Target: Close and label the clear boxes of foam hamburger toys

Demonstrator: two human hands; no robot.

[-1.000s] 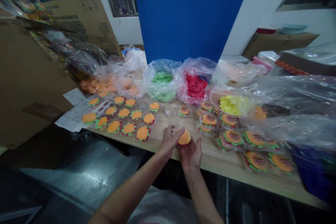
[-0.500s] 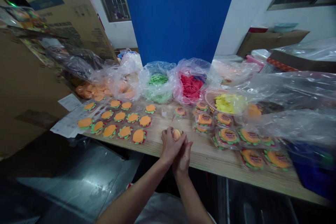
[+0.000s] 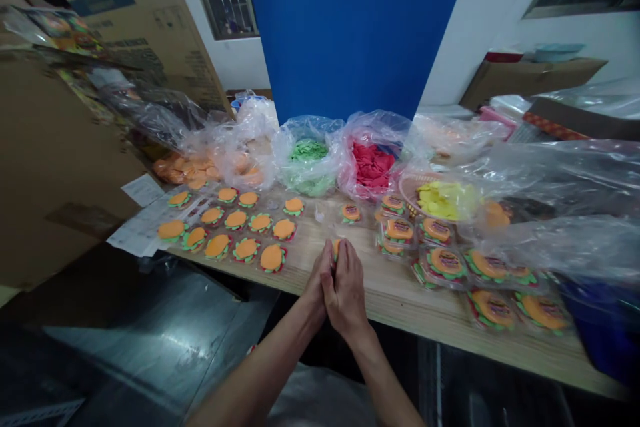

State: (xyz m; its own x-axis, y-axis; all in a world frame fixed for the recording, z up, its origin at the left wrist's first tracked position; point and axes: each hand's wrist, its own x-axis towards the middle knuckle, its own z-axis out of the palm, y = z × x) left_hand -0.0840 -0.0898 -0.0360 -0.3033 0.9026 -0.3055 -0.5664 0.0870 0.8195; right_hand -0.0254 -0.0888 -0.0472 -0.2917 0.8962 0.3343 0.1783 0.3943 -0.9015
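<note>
Both my hands are pressed together over the front part of the table. Between them is a toy burger (image 3: 337, 249), of which only a small orange part shows; the rest is hidden by my fingers. My left hand (image 3: 319, 280) lies along its left side. The right hand (image 3: 349, 287) covers it from the right, fingers together and pointing away from me. A single packed toy burger (image 3: 351, 213) with a label rests just beyond my hands. To the left, rows of unlabelled toy burgers (image 3: 246, 249) sit in clear packs.
Labelled burger packs (image 3: 445, 261) are stacked at right. Behind stand plastic bags of orange pieces (image 3: 187, 167), green pieces (image 3: 309, 151) and red pieces (image 3: 373, 165), and a basket (image 3: 407, 190) with yellow pieces. A blue board (image 3: 355, 33) rises behind, and a large carton (image 3: 50, 160) is at left.
My right hand has come up and around the toy burger, so the palms now press together and hide most of it. The view has shifted slightly.
</note>
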